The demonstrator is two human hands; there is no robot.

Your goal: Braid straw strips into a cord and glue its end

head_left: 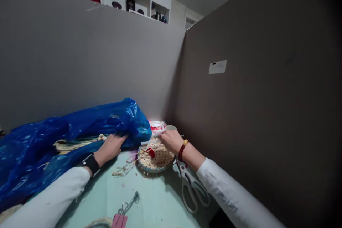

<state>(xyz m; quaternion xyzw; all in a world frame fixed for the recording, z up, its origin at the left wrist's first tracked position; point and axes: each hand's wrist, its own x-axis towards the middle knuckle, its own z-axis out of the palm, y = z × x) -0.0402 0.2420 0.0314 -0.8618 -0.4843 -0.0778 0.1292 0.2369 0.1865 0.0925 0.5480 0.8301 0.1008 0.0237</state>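
Observation:
My left hand [110, 148], with a dark watch on its wrist, reaches to the edge of a crumpled blue plastic bag [130, 121]. Its fingers look stretched out against the plastic; the tips are hard to see. Pale straw-like strands [77, 145] show in the bag's opening. Over the back right of a shallow woven basket [157, 160], my right hand [172, 140] has its fingers curled closed. What they hold, if anything, is hidden. Inside the basket lies a small red piece [151, 153], and thin strands cross its left rim.
Scissors [191, 188] with pale handles lie right of the basket, below my right wrist. A pink piece [119, 221] with a metal clip [124, 208] is at the front. Behind the basket sit a red-and-white packet [157, 127] and a pale round thing [171, 128]. Grey partitions [240, 96] enclose the table.

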